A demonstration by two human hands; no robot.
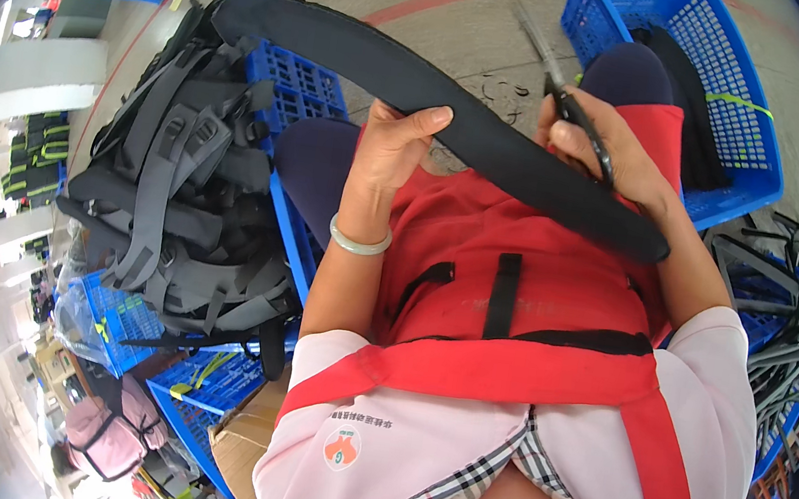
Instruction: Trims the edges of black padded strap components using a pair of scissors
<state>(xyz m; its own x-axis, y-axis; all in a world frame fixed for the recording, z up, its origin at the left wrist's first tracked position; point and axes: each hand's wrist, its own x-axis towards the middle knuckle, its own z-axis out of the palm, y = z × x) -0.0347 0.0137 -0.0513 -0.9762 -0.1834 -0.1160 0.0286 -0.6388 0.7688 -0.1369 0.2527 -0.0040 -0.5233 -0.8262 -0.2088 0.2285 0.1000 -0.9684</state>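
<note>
A long, curved black padded strap (494, 141) stretches across my lap, from the upper left down to the right. My left hand (395, 143) grips it near the middle, with the thumb on top and the other fingers hidden beneath. In my right hand (601, 140) is a pair of black-handled scissors (579, 115). Their blurred metal blades point up and away, off the strap's far side. The strap's lower right end lies over my red apron (534, 298), close to my right forearm.
Grey and black backpack straps and buckles (186, 181) are heaped on blue crates (295, 84) at the left. At the upper right stands a blue basket (766, 187) with black pieces inside. Many thin dark strips (793, 291) lie at the right. Dark scraps (506, 92) dot the floor.
</note>
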